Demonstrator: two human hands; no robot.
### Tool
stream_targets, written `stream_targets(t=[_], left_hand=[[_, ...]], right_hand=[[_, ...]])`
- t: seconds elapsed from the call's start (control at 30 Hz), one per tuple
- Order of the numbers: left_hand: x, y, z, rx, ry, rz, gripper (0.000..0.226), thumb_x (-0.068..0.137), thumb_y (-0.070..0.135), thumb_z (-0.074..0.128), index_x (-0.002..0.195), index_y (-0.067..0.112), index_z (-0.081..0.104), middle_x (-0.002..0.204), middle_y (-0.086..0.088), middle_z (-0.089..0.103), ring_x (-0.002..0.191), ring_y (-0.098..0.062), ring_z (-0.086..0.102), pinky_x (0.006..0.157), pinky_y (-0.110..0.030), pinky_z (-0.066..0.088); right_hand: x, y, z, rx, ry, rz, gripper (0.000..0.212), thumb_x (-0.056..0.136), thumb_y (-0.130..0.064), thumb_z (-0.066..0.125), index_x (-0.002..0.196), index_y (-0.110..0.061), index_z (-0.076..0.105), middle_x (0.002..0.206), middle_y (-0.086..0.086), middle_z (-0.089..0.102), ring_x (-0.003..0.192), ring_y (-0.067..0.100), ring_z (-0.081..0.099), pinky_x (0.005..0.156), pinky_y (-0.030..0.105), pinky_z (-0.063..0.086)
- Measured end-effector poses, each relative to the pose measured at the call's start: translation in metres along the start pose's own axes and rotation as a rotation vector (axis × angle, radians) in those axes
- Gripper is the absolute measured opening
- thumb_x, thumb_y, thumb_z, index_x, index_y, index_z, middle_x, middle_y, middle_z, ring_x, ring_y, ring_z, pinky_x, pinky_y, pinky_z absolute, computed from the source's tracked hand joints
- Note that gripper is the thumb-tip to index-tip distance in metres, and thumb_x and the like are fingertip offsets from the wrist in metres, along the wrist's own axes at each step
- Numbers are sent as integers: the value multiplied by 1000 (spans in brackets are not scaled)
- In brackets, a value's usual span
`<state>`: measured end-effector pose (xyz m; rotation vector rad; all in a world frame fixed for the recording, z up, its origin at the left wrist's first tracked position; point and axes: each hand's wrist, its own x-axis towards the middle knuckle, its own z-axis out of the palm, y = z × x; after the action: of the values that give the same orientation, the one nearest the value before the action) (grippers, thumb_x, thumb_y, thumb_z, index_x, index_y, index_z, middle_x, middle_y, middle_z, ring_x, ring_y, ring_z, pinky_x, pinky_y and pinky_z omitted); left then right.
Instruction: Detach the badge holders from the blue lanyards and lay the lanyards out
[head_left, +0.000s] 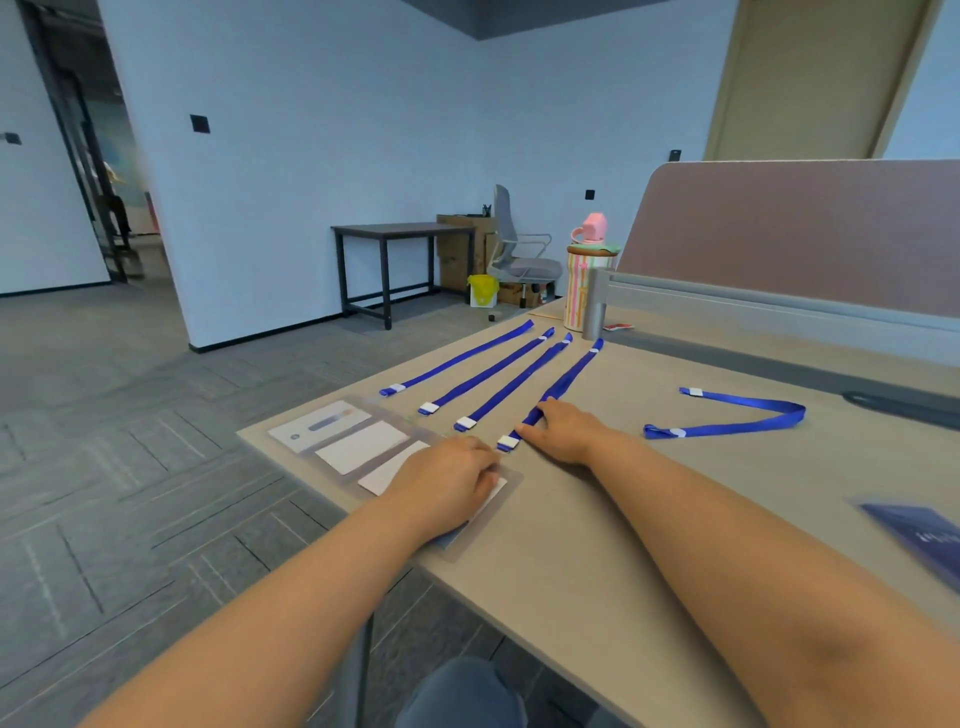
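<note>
we are on fourth lanyard (566, 382): clip end just beyond nearest badge holder (492, 498), apparently parted. left hand (447, 478) lies over that holder, grip we cannot tell; right hand (561, 428) presses it with flat fingers. next: straighten it, then fetch bent lanyard (727, 428) well right of holder. lanyards bright blue, flat, white-tipped.

Four blue lanyards (488, 375) are laid straight, side by side, on a beige desk (623, 519). The right hand (563, 428) is laid on the rightmost lanyard (569, 378). The left hand (447, 483) is rested on the nearest of the clear badge holders (363, 447). A fifth lanyard (737, 428) is seen bent, well apart to the right.
</note>
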<state>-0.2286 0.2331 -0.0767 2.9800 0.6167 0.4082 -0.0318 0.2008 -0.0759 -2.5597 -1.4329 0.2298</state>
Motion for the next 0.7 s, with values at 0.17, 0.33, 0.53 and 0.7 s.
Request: stream_targets(t=[0.17,0.33,0.53,0.7], left_hand=[[-1,0,1,-6,2,-16,37,98,26,37,132,18,50,137,2,50,123,-12,46,98,-26,38],[4,0,-7,-28,-39,-24,33,95,24,40,124,18,57,129,0,56,114,-14,52,95,-28,42],[16,17,-20,-30,13,-4,31,96,26,43,123,22,56,126,2,55,114,-14,51,93,-28,41],[44,62,-19,-41,61,102,24,93,27,49,114,23,60,112,3,58,96,-10,52,77,-22,42]], right_hand=[[-2,1,2,-18,11,-5,64,90,-55,41,137,-12,37,142,9,40,128,26,42,106,40,37],[-8,-3,-2,49,53,-18,58,92,-47,46,137,-11,37,142,10,42,127,25,43,104,37,38],[-37,8,-22,110,216,-91,40,94,-29,49,132,-16,47,135,5,52,121,21,50,99,33,42],[-82,52,-44,50,345,-46,25,94,-26,46,110,-16,63,111,4,66,101,21,59,86,34,50]])
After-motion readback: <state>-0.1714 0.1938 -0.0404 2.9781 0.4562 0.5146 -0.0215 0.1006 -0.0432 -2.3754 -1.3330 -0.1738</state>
